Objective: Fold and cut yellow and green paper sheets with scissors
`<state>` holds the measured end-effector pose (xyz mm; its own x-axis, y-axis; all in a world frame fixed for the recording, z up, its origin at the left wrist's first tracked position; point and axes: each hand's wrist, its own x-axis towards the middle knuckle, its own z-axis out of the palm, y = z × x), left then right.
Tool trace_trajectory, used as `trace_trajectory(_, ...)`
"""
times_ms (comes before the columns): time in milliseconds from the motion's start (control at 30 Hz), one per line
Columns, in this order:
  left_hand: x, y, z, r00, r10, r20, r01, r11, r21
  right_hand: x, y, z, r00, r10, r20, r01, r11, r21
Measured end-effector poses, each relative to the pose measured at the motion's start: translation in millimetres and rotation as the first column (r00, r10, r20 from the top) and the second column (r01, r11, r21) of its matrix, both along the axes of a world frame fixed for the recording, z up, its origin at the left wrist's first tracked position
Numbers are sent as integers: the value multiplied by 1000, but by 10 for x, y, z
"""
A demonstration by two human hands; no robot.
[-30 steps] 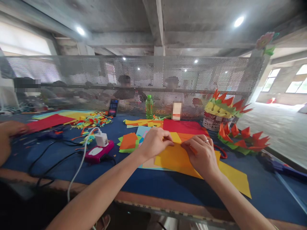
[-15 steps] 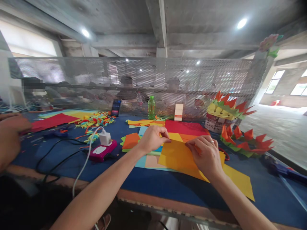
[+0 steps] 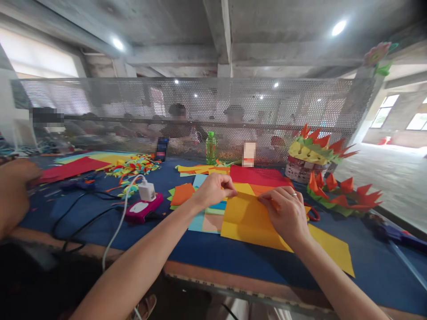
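A yellow-orange sheet of paper [image 3: 248,222] is between my two hands, its near edge over the blue tabletop. My left hand [image 3: 215,191] pinches its upper left corner between thumb and fingers. With fingers bent together, my right hand [image 3: 285,211] grips the sheet's far edge farther right; the palm covers part of it. Under and around it lie more coloured sheets: a yellow sheet [image 3: 333,251] to the right, a red sheet [image 3: 260,176] behind, and light blue and peach paper [image 3: 212,223] to the left. A red scissors-like handle [image 3: 313,214] shows beside my right hand.
A magenta power socket [image 3: 143,209] with a white charger and cables sits left. Paper scraps [image 3: 133,165] lie behind it. A green bottle [image 3: 211,149] stands by the mesh screen. Paper crowns [image 3: 343,193] and a purple glue gun [image 3: 400,238] are right. A co-worker's hand [image 3: 20,186] is far left.
The yellow-orange sheet now lies a little flatter, its lower left corner nearer the table. Both hands keep their grip in nearly the same place, and the view has shifted slightly.
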<state>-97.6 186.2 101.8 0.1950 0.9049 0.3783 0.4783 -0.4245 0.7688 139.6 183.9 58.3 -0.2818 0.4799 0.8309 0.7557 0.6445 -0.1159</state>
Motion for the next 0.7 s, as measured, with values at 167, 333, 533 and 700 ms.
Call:
trace_trajectory(167,-45,56,-9,998,45,37,-46,999,29,40,32,-15,999,-46,-15,45,998,-48)
trace_trajectory(333,-227,187,-8,989,111,102,-120,989,83,102,68,-14,994,-97,-58,92,992,-83)
trace_trajectory(533,-434,249,95,962,156,226,-165,986,24,167,126,16,979,-105,-174,81,987,-142)
trace_trajectory(700,-406,211,142,938,186,292,-158,981,-116,189,170,9,941,-82,-327,-6,965,-261)
